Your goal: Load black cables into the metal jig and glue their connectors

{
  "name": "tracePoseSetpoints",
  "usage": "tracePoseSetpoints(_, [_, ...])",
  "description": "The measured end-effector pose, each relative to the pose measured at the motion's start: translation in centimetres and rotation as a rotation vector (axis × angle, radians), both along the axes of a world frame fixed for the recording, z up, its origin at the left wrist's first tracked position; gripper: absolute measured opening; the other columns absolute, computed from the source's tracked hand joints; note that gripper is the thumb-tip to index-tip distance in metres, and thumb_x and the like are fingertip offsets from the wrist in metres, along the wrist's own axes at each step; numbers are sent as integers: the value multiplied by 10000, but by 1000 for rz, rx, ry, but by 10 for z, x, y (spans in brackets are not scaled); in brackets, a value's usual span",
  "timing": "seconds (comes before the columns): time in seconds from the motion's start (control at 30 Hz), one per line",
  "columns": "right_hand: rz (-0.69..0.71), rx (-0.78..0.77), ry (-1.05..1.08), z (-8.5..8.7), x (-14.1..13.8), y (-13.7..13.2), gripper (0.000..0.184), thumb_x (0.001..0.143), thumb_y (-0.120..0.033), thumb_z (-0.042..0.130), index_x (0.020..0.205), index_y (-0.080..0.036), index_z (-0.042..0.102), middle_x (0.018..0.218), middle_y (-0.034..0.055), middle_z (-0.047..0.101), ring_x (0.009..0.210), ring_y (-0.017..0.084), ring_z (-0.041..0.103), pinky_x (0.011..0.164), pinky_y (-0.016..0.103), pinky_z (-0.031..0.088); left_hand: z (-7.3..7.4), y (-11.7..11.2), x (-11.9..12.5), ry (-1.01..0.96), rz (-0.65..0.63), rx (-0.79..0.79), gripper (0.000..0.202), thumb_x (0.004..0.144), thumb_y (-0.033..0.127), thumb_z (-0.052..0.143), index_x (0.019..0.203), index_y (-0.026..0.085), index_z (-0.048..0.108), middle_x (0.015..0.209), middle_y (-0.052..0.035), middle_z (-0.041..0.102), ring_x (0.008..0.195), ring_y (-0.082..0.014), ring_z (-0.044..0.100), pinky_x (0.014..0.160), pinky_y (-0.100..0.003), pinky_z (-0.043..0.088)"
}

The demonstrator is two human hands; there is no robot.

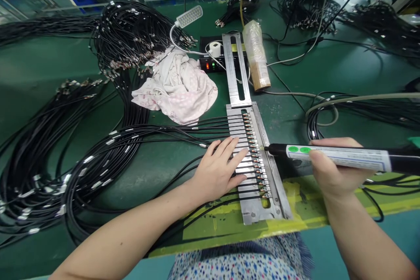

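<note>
A metal fixture (248, 217) lies on the table in front of me, with several black cables (213, 123) laid side by side across it. Small metal connectors (252, 140) on the cable ends line up along its slot. My left hand (219, 166) rests flat on the cables at the fixture's left part, fingers spread, palm down. In my right hand (331, 168) is a long black tool with a white label and green stickers, which looks like an electric screwdriver (341, 157). It lies nearly level, pointing left, its narrow tip at the right side of the connector row.
Big bundles of black cables (131, 30) cover the left and back. A crumpled cloth (179, 85), a small lamp (189, 16), a black box with lights (210, 64) and a plastic-wrapped roll (257, 57) stand behind the fixture. More cables (387, 111) lie right.
</note>
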State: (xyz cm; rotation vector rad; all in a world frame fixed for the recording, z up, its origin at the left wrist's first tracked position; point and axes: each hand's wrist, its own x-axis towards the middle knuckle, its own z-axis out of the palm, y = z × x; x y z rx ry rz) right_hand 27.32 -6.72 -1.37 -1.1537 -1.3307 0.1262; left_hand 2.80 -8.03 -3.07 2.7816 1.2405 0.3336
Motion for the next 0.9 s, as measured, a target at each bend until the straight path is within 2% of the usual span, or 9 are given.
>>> tracePoseSetpoints(0.07, [1,-25,-21,0,-1,-2,112,630,-247,720,727,-264,666,645,-3,637,503,181,559,438,341,442,1,0,0,-10,-9,5,494,886,454,445,1297,180,464,1421,-164,361,1312,-316,312,1031,-470,280])
tracePoseSetpoints(0.17, [2,-24,-35,0,-2,-4,120,624,-249,727,724,-268,663,644,-9,640,511,180,568,441,335,453,2,1,0,-14,-12,13,476,877,447,467,1266,175,493,1408,-172,376,1305,-322,318,1022,-476,292])
tracePoseSetpoints(0.47, [14,-67,-67,1,-1,-5,144,625,-225,735,749,-266,673,663,-11,642,527,171,573,468,326,468,1,0,0,-1,-11,9,479,888,450,442,1280,178,478,1411,-185,366,1312,-323,306,1031,-478,275])
tracePoseSetpoints(0.67, [39,-50,-53,1,-1,-5,165,609,-178,736,748,-248,681,664,-8,645,530,169,576,473,317,463,1,0,0,0,-11,7,475,893,447,431,1281,177,476,1410,-184,365,1313,-320,304,1033,-479,272])
tracePoseSetpoints(0.9, [41,2,-68,1,0,-2,145,578,-160,744,698,-203,675,612,0,645,471,148,560,407,281,430,1,1,0,2,-11,-2,482,895,450,426,1286,173,471,1414,-183,359,1317,-322,298,1038,-481,266])
